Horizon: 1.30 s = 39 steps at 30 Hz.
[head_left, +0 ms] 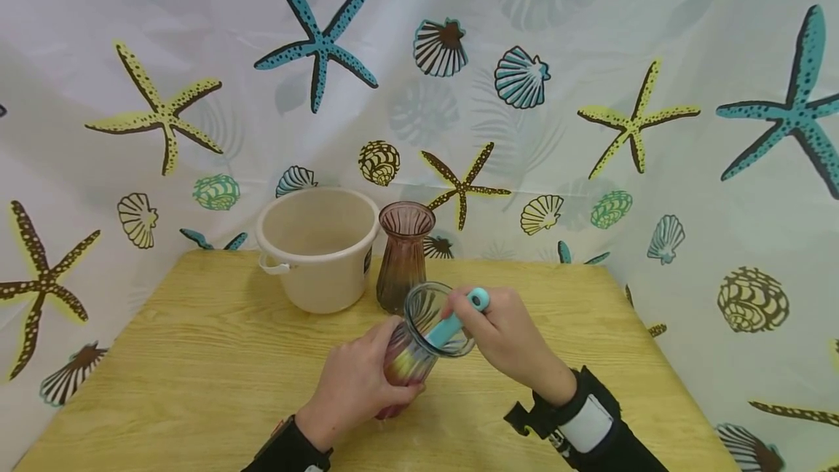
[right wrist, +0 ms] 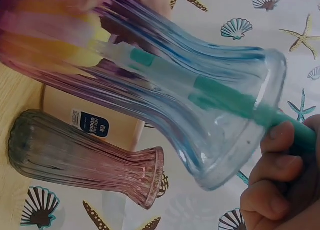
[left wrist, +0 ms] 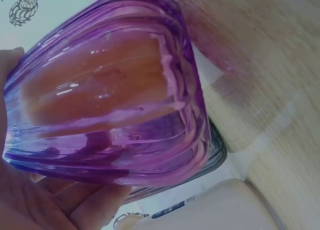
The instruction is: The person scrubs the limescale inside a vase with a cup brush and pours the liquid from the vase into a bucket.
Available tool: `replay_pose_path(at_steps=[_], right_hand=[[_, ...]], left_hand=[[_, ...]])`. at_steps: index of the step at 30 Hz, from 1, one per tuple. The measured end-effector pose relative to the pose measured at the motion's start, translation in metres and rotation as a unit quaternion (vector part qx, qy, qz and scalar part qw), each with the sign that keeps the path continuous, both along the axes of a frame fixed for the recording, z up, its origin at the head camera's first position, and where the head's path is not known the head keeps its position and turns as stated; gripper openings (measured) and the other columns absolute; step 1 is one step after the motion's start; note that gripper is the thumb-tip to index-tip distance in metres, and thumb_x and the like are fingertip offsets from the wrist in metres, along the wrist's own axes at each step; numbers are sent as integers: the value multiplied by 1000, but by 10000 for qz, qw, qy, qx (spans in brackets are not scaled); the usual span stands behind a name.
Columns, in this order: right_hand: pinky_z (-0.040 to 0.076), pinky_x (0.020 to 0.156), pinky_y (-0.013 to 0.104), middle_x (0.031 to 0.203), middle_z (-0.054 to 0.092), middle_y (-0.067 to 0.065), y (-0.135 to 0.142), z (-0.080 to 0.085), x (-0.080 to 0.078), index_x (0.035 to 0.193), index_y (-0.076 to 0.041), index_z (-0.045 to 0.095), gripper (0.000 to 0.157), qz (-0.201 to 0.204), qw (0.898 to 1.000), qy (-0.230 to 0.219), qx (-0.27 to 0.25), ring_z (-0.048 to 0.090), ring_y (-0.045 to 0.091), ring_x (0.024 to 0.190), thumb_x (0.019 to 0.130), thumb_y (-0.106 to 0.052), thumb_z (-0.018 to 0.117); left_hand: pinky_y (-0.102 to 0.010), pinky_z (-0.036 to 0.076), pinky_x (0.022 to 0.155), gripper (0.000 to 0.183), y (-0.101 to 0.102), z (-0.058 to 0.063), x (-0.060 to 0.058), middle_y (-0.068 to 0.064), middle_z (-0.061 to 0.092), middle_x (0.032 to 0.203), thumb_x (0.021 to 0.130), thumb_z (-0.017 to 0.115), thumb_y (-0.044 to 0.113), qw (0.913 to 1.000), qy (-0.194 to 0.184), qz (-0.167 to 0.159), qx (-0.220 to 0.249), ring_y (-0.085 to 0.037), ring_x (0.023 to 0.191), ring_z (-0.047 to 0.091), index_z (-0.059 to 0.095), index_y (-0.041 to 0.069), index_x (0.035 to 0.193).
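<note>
My left hand (head_left: 357, 377) grips the body of a ribbed glass vase (head_left: 429, 364), purple at its base and pale blue toward its flared rim. The vase is tilted, its mouth turned up and to the right. In my right hand (head_left: 507, 337) is the teal handle of a bottle brush (head_left: 447, 331), which reaches down through the mouth. Through the glass in the right wrist view, the brush's yellow sponge head (right wrist: 92, 52) shows deep in the vase. The left wrist view shows the sponge as an orange shape near the base.
Behind the vase stands a second ribbed vase (head_left: 401, 268), pinkish at the top and darker below. Left of it is a cream bucket (head_left: 324, 290) with a side handle. Both stand on the wooden table (head_left: 197, 370), backed by a curtain (head_left: 419, 115) printed with starfish and shells.
</note>
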State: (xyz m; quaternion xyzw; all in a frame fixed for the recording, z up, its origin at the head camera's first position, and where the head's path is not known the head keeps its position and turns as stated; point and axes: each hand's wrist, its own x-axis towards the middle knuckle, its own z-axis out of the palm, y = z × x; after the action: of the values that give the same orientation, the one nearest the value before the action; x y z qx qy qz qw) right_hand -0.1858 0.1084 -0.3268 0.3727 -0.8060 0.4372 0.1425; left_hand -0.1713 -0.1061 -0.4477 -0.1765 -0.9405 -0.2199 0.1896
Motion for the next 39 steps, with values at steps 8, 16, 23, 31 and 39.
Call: replay_pose_path(at_steps=[8,16,23,31,39], right_hand=[[28,41,23,54,53,7,6,28,10,75,-6,67,33,-200,9993,-140,-289,39,12,46,98,0,44],[34,41,27,57,55,1,24,22,-6,77,-13,68,35,-438,9957,-98,-806,44,14,48,101,-12,44],[32,38,26,56,56,1,28,27,-6,75,-13,68,36,-595,9908,374,-1156,43,13,45,101,-13,44],[32,37,25,57,56,-3,19,24,-5,76,-14,68,32,-345,9942,580,-834,45,11,47,98,-8,45],[30,39,22,52,50,-5,8,-1,-12,78,-15,69,30,-149,9995,273,-1,41,6,45,100,-14,47]], left_hand=[[-30,47,51,86,0,1,0,7,63,88,60,68,74,9999,-124,28,-8,-8,64,55,45,24,126],[-31,48,55,90,0,1,0,6,64,92,61,59,83,9995,-296,96,46,-9,67,56,46,23,127],[-33,51,58,93,-1,1,1,4,65,96,62,54,86,9991,-422,89,41,-10,71,58,45,21,129],[-33,50,56,94,-2,2,1,4,66,95,62,53,86,9991,-414,97,14,-10,70,58,45,22,129],[-33,48,52,89,0,1,-1,5,65,93,61,63,79,9998,-188,22,-87,-9,68,56,45,24,129]])
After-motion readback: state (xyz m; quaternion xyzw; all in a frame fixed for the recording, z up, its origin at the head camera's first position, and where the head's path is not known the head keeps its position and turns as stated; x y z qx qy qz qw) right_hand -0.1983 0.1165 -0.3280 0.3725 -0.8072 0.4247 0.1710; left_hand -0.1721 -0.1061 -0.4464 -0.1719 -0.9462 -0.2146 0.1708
